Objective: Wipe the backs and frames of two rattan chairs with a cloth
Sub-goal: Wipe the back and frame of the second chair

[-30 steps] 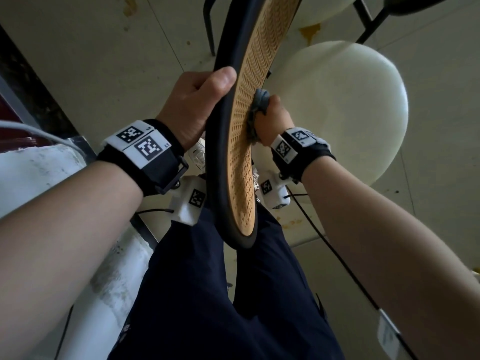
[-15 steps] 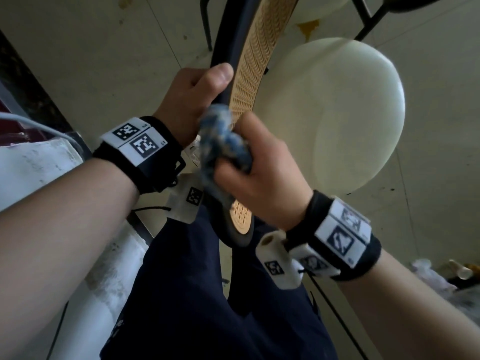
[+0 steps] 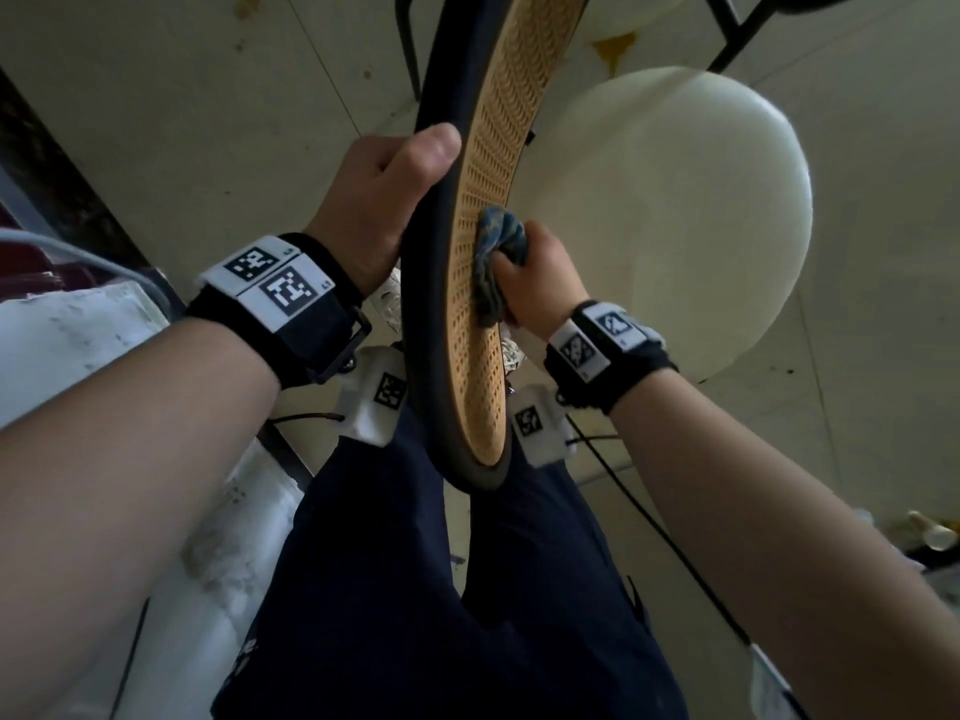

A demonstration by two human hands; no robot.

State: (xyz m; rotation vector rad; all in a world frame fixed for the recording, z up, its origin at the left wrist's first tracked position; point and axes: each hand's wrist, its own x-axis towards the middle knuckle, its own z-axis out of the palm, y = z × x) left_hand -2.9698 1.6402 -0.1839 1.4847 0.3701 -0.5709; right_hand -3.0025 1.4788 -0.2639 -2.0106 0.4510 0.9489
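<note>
Seen from above, a rattan chair back (image 3: 483, 262) with tan woven cane and a black curved frame (image 3: 423, 283) stands right in front of me. My left hand (image 3: 384, 200) grips the black frame from the left, thumb over its top edge. On the cane's inner face, my right hand (image 3: 540, 275) holds a bunched blue-grey cloth (image 3: 493, 262) and presses it against the weave. The chair's cream round seat (image 3: 675, 210) lies beyond the back.
My dark trousers (image 3: 415, 589) fill the lower centre. A white surface (image 3: 67, 335) is at the left. Black chair legs (image 3: 408, 39) and another pale seat show at the top. A black cable (image 3: 665, 543) runs across the floor; small litter (image 3: 935, 535) lies at right.
My right hand with the cloth came up over the frame's top edge, then went back down onto the cane's inner face. The left hand kept its grip on the frame.
</note>
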